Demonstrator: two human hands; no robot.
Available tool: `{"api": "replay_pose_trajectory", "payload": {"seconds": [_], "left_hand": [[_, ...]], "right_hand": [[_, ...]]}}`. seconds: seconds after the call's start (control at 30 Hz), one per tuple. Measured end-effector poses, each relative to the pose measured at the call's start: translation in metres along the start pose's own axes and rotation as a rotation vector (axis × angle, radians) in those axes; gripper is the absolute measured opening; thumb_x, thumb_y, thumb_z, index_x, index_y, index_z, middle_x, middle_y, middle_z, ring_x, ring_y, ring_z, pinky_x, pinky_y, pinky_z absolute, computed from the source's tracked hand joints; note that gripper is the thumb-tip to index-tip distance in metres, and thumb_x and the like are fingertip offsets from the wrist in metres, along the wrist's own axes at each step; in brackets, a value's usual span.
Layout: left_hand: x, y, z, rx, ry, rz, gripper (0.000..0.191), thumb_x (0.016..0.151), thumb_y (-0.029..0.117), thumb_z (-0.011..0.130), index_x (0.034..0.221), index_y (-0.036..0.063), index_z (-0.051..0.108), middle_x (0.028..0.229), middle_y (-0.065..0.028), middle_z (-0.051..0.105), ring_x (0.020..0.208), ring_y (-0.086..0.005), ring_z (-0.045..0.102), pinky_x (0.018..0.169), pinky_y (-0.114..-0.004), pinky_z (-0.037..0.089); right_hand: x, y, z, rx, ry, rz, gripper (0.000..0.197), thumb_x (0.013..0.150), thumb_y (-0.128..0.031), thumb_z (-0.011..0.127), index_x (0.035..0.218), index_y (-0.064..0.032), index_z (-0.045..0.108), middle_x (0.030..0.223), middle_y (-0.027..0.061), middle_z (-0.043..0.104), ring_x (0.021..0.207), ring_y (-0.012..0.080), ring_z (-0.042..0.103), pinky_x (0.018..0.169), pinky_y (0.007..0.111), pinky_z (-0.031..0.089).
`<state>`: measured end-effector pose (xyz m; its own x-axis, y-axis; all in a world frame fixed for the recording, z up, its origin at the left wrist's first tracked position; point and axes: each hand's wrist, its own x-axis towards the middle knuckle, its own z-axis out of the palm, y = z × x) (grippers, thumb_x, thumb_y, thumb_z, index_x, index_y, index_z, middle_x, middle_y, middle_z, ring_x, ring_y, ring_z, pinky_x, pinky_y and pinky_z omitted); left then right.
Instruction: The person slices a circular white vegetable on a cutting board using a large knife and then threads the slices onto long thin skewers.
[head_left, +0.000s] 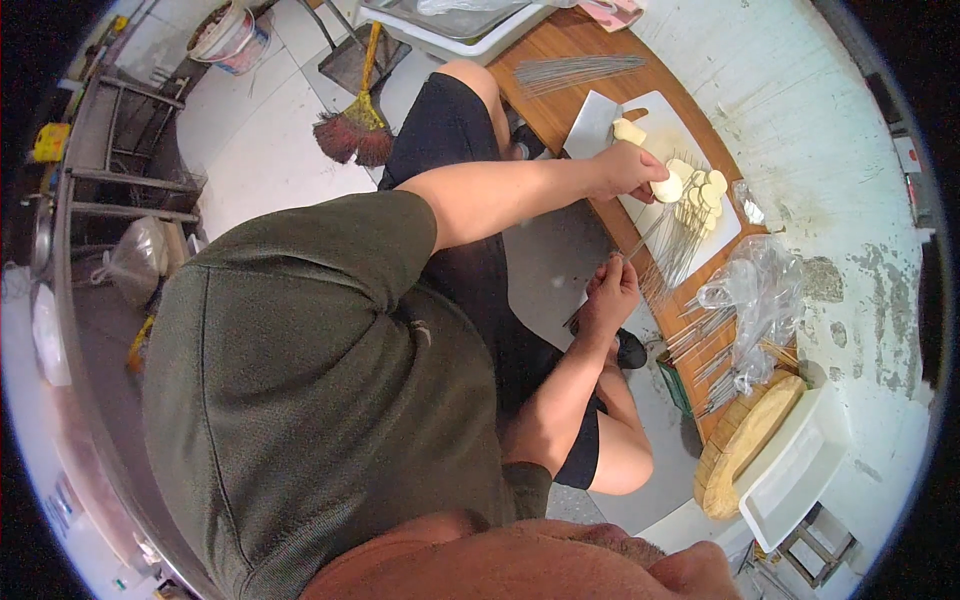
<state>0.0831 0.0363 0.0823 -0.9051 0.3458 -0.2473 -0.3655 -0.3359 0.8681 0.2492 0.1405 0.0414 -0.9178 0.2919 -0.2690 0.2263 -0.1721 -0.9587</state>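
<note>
My left hand (628, 172) pinches a round pale yellow slice (667, 187), which looks like potato, above the white cutting board (645, 217). Closer to my body, my right hand (611, 289) grips a thin metal skewer (646, 237) that slants up to the slice; whether its tip has gone in, I cannot tell. Thin ends also stick out behind that hand. On the board lies a cluster of skewered slices (703, 196), their metal skewers (671, 259) fanning out over its near edge. A peeled chunk (628, 131) sits beside a flat metal blade (592, 124).
Loose skewers (577, 71) lie at one end of the wooden table (547, 45), near a white tub (480, 49). More skewers (705, 337), a clear plastic bag (761, 292), a round chopping block (712, 480) and a white tray (795, 465) occupy the other. A broom (360, 124) stands behind.
</note>
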Motion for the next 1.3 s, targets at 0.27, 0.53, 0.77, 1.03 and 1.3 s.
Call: {"api": "replay_pose_trajectory", "payload": {"seconds": [0.27,0.53,0.77,1.03,1.3], "left_hand": [[-0.009,-0.021,0.004,0.008,0.018,-0.039,0.023,0.086,0.014,0.064,0.098,-0.0047,0.065,0.086,-0.01,0.065,0.072,-0.0169,0.062,0.061,-0.03,0.053],[-0.015,-0.02,0.015,0.082,-0.012,-0.062,0.025,0.086,0.016,0.064,0.099,-0.0052,0.064,0.089,-0.01,0.065,0.073,-0.0167,0.062,0.062,-0.029,0.052],[-0.021,-0.017,0.017,0.141,0.008,-0.089,0.028,0.087,0.018,0.064,0.102,-0.0056,0.064,0.09,-0.0097,0.065,0.074,-0.017,0.062,0.064,-0.03,0.051],[-0.007,-0.025,0.011,0.061,-0.12,-0.161,0.03,0.088,0.024,0.062,0.098,-0.0045,0.064,0.089,-0.0094,0.066,0.072,-0.0172,0.063,0.066,-0.029,0.05],[0.075,-0.043,-0.052,1.238,0.134,0.179,0.037,0.086,0.034,0.06,0.105,0.0032,0.062,0.096,-0.0137,0.067,0.093,-0.0269,0.064,0.081,-0.04,0.05]], "right_hand": [[0.001,-0.011,-0.008,0.116,-0.066,0.112,0.025,0.093,-0.024,0.054,0.074,-0.0089,0.051,0.06,-0.0033,0.045,0.048,0.0067,0.039,0.043,0.022,0.029],[0.002,-0.012,-0.013,0.144,-0.057,0.089,0.022,0.093,-0.023,0.054,0.076,-0.0093,0.051,0.06,-0.0029,0.044,0.049,0.0075,0.04,0.044,0.022,0.031],[0.008,-0.007,-0.015,0.237,-0.059,0.161,0.017,0.092,-0.022,0.056,0.081,-0.0089,0.053,0.063,-0.0021,0.047,0.05,0.0083,0.041,0.044,0.022,0.032],[0.007,-0.007,-0.022,0.301,-0.059,0.162,0.014,0.093,-0.021,0.056,0.085,-0.0094,0.054,0.063,-0.0021,0.048,0.049,0.0073,0.041,0.043,0.021,0.031],[0.016,0.0,-0.035,0.313,0.02,0.123,0.012,0.093,-0.019,0.056,0.091,-0.0078,0.056,0.067,-0.003,0.051,0.053,0.0043,0.044,0.044,0.017,0.033]]}}
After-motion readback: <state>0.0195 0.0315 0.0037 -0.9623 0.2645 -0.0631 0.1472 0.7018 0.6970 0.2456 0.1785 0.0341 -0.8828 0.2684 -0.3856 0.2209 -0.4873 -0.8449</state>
